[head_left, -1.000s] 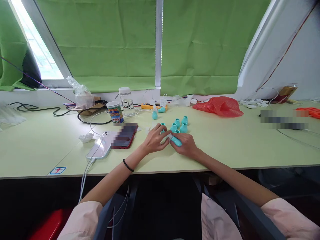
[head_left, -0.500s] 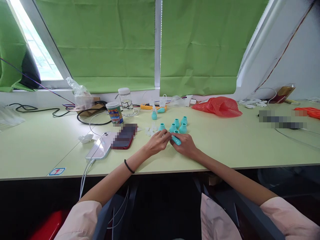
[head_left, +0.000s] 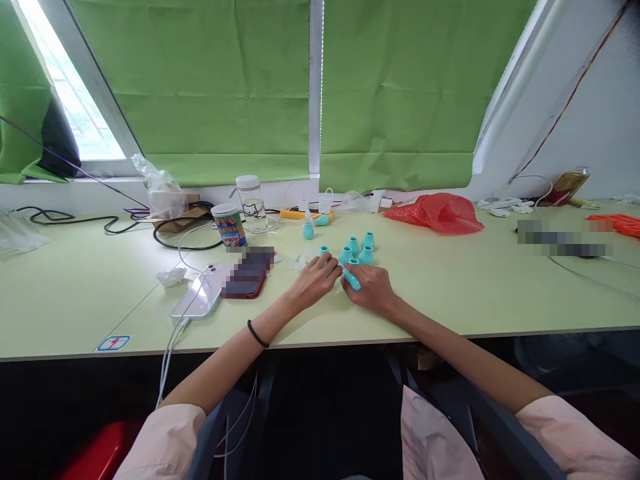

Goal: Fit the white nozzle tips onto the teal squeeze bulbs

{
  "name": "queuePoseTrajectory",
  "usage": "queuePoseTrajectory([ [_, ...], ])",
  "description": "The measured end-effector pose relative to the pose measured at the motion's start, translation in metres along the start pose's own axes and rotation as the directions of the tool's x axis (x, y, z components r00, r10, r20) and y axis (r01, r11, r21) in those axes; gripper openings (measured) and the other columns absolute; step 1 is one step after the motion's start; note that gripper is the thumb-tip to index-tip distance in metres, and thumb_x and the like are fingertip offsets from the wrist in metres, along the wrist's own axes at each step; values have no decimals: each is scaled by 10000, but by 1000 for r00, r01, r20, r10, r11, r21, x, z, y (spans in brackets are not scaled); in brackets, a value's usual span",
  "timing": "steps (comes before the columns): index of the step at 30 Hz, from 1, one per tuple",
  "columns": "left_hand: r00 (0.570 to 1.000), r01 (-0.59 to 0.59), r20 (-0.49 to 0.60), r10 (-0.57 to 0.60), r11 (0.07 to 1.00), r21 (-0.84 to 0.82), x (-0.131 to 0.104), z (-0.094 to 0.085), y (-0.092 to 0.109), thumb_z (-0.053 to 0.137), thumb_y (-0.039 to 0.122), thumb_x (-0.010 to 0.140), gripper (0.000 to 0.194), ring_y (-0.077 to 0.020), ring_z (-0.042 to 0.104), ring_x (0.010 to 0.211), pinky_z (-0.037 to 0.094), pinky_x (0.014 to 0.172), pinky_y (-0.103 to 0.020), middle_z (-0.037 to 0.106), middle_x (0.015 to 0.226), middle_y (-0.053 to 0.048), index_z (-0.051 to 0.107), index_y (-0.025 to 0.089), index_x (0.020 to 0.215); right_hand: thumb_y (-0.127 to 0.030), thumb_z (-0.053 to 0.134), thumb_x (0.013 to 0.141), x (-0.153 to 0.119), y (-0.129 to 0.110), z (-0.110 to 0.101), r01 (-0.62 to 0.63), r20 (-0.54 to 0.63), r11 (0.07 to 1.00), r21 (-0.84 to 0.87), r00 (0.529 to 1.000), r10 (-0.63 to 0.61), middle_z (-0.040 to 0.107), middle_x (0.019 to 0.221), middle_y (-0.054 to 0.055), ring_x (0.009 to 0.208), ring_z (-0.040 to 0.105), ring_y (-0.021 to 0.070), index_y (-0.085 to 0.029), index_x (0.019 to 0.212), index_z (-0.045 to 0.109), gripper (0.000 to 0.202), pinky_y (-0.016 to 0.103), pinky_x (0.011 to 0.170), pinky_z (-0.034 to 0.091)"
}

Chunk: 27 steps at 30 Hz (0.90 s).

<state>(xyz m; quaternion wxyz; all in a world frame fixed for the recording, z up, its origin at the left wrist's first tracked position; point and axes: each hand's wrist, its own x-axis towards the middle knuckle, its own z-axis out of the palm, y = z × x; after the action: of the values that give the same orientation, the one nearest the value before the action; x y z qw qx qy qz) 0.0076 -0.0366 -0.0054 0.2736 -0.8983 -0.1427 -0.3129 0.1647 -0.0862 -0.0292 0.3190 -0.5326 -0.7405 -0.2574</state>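
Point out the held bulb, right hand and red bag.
Held bulb (head_left: 353, 281): head view, side of its teal body.
Right hand (head_left: 373, 286): head view, back of the hand.
Red bag (head_left: 436, 213): head view, middle of its near side.

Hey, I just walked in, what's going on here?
A person's right hand holds a teal bulb at a tilt, with the left hand at its upper end. Open-topped teal pieces stand just beyond the hands. A pale phone lies to the left, and a red bag farther back, to the right.
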Motion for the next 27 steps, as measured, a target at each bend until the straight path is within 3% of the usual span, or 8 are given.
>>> queuePoseTrajectory([
  [3,998,42,35,-43,999,34,2,1,5,319,157,834,177,-191,426,807,391,641,-311,511,761,-67,490,124,803,-267,471,710,0,-1,0,-27,-15,1000,8,1000,27,659,706,67,601,589,169,-124,933,588,289,245,499,372],
  [7,973,228,13,-230,956,-185,3,4,6,321,191,840,166,-163,419,749,395,628,-283,514,728,-49,462,132,776,-276,463,723,1,-1,1,-29,-34,998,57,999,31,663,736,71,612,593,166,-128,926,593,283,249,532,396],
  [9,961,267,2,-276,927,-262,3,4,5,324,209,842,167,-156,419,740,395,630,-283,520,732,-45,461,141,774,-278,463,726,1,-1,1,-33,-32,997,69,999,36,663,748,73,618,595,169,-128,927,594,283,252,542,404],
  [15,985,141,-70,-159,967,-212,0,3,0,383,275,823,189,-166,435,780,384,658,-310,541,798,-60,518,159,886,-271,479,717,1,-2,1,-55,-22,995,80,998,57,661,742,74,615,595,174,-129,933,592,282,253,535,405],
  [19,986,86,-122,-110,979,-187,-3,9,-1,387,228,823,164,-155,429,764,372,626,-291,545,777,-50,541,170,819,-270,471,718,1,-2,1,-50,-14,996,81,999,51,663,714,62,592,591,169,-148,924,598,272,247,522,402],
  [27,995,43,-92,-49,997,-65,-6,9,1,352,156,828,168,-177,427,811,344,664,-320,533,770,-55,520,156,810,-283,478,712,0,-2,1,-32,-10,999,41,999,33,658,707,72,593,590,177,-128,935,589,294,255,503,391],
])
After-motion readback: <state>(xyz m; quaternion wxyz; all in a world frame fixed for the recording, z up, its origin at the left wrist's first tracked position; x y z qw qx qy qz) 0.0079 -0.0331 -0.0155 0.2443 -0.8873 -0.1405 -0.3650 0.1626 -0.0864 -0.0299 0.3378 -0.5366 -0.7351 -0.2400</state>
